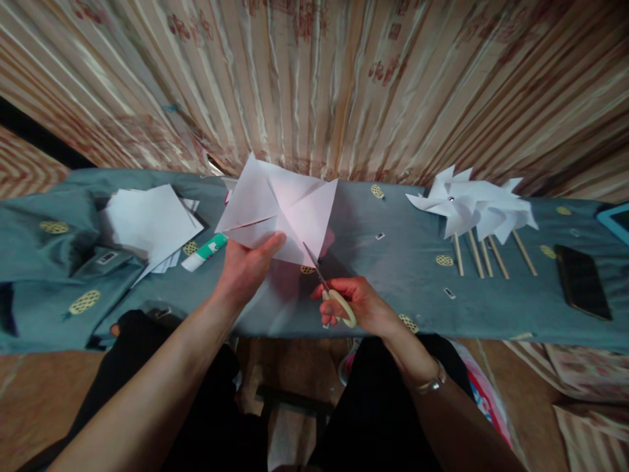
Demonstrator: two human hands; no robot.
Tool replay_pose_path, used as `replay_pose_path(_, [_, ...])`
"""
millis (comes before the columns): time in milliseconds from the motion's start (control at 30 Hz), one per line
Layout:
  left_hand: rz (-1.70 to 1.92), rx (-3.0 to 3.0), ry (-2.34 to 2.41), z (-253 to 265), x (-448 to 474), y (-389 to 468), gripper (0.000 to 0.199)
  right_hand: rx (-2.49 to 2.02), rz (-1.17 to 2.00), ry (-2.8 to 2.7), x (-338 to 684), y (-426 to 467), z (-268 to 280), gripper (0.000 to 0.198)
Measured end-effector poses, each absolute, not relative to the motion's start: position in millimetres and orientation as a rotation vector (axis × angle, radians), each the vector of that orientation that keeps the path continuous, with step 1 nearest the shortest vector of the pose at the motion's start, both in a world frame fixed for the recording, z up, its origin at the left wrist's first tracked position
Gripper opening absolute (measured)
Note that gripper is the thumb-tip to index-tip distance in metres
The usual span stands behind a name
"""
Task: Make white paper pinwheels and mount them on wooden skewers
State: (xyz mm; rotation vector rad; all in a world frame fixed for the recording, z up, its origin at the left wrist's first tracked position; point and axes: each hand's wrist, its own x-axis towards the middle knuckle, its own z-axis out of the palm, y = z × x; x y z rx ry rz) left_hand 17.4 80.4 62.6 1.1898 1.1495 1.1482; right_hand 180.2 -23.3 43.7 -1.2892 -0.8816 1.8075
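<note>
A white paper square (304,213) is raised above the table, slit inward from some of its corners. My left hand (248,265) pinches its near edge, thumb on top. In my right hand (356,301) is a pair of scissors (341,308) with cream handles, my fingers through the loops. The blades meet the paper at its near right corner. A green and white glue stick (205,252) lies just left of my left hand. Farther left rests a loose stack of white paper sheets (150,219).
Several finished white paper pinwheels (462,200) on wooden sticks lie on the right of the cloth-covered table (393,262). Beyond them are a dark phone (583,282) and a blue-edged object (614,219). A patterned curtain (314,85) hangs along the far edge.
</note>
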Motion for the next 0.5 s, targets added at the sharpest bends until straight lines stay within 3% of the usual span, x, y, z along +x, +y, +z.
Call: replay_pose_path(500, [1.076, 1.264, 1.064, 59.2, 20.6, 68.7, 0.048, -1.317, 1.729, -1.051, 184.9, -23.9, 41.7, 0.047])
